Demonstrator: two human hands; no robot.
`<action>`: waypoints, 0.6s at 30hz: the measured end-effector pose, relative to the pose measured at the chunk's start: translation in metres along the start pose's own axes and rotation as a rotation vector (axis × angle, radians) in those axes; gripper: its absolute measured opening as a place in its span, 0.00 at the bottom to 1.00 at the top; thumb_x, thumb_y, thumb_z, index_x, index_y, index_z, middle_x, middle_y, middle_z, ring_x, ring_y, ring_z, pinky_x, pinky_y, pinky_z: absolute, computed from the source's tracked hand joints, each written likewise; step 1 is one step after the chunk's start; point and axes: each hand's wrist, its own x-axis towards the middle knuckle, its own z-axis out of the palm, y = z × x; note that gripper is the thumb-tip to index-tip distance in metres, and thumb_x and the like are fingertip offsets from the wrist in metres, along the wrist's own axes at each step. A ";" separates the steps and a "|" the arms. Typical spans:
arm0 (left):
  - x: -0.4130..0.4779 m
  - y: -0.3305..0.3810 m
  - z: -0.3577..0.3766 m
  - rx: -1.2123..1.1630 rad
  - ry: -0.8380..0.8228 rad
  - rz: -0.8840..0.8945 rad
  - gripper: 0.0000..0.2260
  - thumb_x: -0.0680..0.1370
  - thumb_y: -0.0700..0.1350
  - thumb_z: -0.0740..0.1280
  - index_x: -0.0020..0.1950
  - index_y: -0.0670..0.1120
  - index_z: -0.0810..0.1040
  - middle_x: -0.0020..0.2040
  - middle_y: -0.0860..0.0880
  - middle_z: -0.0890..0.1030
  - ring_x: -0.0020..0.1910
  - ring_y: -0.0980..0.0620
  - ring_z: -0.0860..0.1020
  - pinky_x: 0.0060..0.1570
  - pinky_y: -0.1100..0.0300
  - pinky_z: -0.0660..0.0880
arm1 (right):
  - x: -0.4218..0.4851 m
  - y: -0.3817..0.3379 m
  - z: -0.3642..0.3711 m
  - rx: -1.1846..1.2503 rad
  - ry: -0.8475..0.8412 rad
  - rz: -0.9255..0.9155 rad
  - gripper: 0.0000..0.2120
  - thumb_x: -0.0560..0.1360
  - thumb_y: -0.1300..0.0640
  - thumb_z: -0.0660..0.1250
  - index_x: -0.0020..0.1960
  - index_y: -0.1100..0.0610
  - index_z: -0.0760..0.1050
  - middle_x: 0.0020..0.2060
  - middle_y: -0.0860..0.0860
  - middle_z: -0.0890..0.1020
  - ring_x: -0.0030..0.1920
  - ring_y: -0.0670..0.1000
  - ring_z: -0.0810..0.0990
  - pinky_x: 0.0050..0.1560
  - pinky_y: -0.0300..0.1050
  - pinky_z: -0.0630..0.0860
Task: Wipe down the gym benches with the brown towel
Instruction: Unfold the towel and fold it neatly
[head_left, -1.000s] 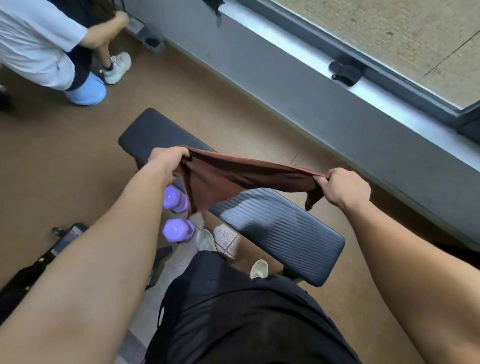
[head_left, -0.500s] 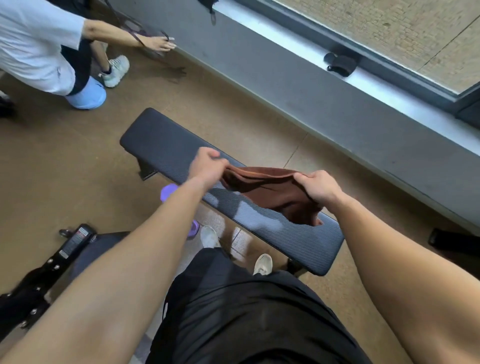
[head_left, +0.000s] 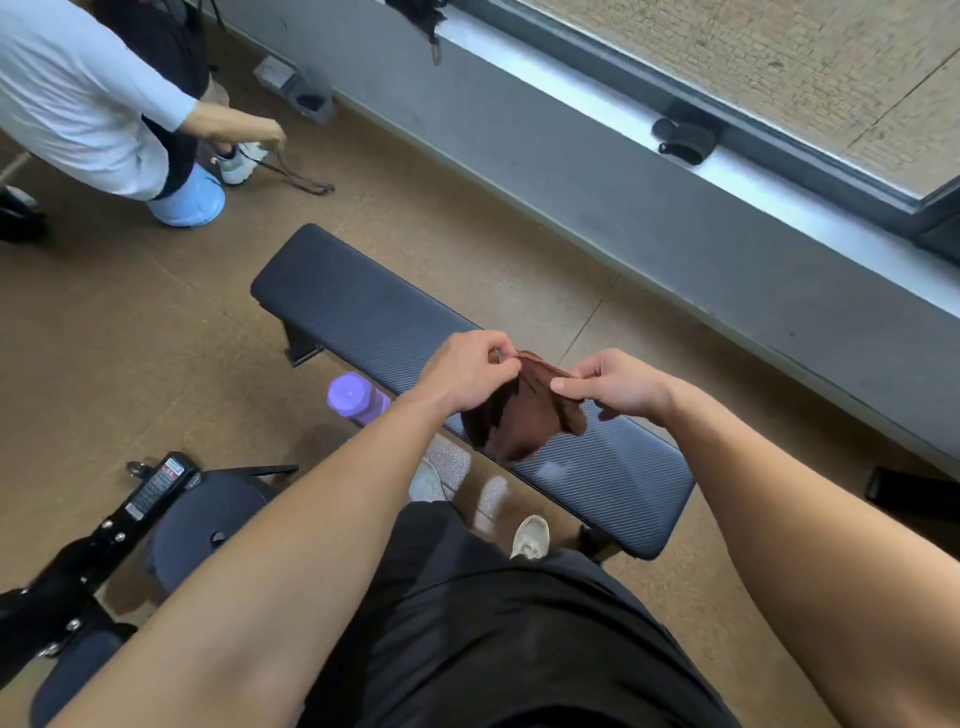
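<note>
A: Towel, where and what?
B: Soft brown cloth towel (head_left: 519, 410), bunched into loose folds, held just above the middle of the long black padded gym bench (head_left: 363, 317). Its lower edge hangs close to the pad; I cannot tell whether they touch.

A: Hands?
B: Left hand (head_left: 467, 371) has its fingers curled, pinching the towel's top edge. Right hand (head_left: 618, 384) pinches the same edge between thumb and forefinger. The two hands are near each other.

A: Bench surface?
B: Fine ribbed weave, slight sheen, rounded corners.

A: Surroundings, any writing?
B: Smooth purple cylinder (head_left: 353, 397) just beside the bench's near side, partly hidden by the left forearm. At lower left, a black studded strap (head_left: 104, 530) carries a white-and-red label (head_left: 156, 483) with print too small to read. Speckled brown floor (head_left: 130, 322). A person in a white shirt (head_left: 78, 104) crouches at far left, holding a thin dark cord (head_left: 298, 179).
</note>
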 end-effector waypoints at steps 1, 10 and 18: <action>0.000 0.000 -0.001 0.000 0.009 0.007 0.05 0.74 0.55 0.67 0.39 0.57 0.77 0.36 0.55 0.79 0.41 0.50 0.78 0.42 0.56 0.73 | 0.000 0.002 0.000 -0.084 0.011 0.016 0.16 0.78 0.47 0.69 0.36 0.56 0.78 0.32 0.52 0.82 0.34 0.46 0.73 0.33 0.39 0.69; 0.002 -0.013 -0.010 -0.213 0.105 -0.146 0.03 0.77 0.48 0.69 0.44 0.53 0.81 0.46 0.54 0.83 0.50 0.54 0.80 0.53 0.58 0.74 | 0.002 0.005 0.002 -0.264 0.194 -0.049 0.06 0.73 0.53 0.76 0.41 0.54 0.81 0.43 0.44 0.83 0.44 0.43 0.78 0.51 0.43 0.73; -0.006 -0.004 -0.008 -0.740 0.134 -0.254 0.12 0.76 0.40 0.73 0.58 0.46 0.77 0.43 0.47 0.82 0.35 0.52 0.78 0.42 0.58 0.76 | 0.007 -0.030 0.029 0.526 0.303 -0.020 0.09 0.77 0.62 0.72 0.52 0.68 0.80 0.28 0.51 0.78 0.24 0.46 0.73 0.25 0.38 0.70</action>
